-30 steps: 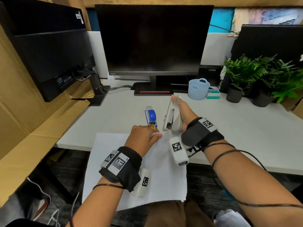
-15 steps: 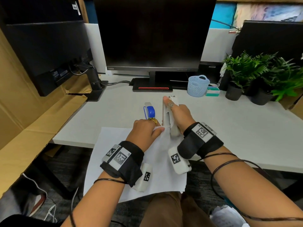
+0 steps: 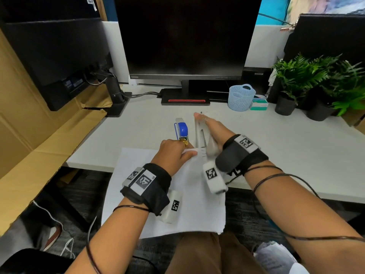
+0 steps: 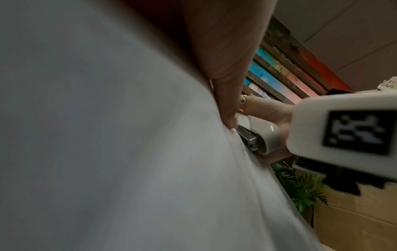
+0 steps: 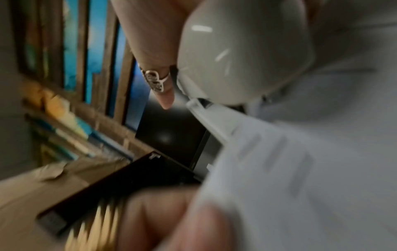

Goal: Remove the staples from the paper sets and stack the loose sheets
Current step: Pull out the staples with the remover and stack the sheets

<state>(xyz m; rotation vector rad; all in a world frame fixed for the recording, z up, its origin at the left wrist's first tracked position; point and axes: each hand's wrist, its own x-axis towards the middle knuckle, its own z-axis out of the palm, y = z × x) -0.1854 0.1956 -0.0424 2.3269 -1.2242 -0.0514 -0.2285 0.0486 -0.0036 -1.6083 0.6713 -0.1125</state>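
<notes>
A white paper set (image 3: 177, 210) lies over the desk's front edge and hangs toward my lap. My left hand (image 3: 173, 153) holds its top right corner, fingers curled and thumb lying on the sheet. Short dark staples (image 3: 203, 153) sit in a row at that corner. My right hand (image 3: 215, 133) grips a white stapler (image 3: 200, 133), whose near end meets the paper's edge beside the staples. In the left wrist view the stapler's metal end (image 4: 253, 142) touches the paper (image 4: 107, 152). The right wrist view shows the stapler body (image 5: 242, 51) over the paper (image 5: 322, 169).
A blue stapler (image 3: 182, 129) lies on the desk (image 3: 276, 155) just beyond my left hand. Behind are a monitor (image 3: 187, 36), a blue basket (image 3: 241, 97) and potted plants (image 3: 308, 80). Cardboard (image 3: 39, 145) flanks the left; crumpled sheets (image 3: 276, 256) lie low right.
The right hand has swung the white stapler from a tilt to lie straighter, its near end at the paper's corner. The left hand stays on the corner.
</notes>
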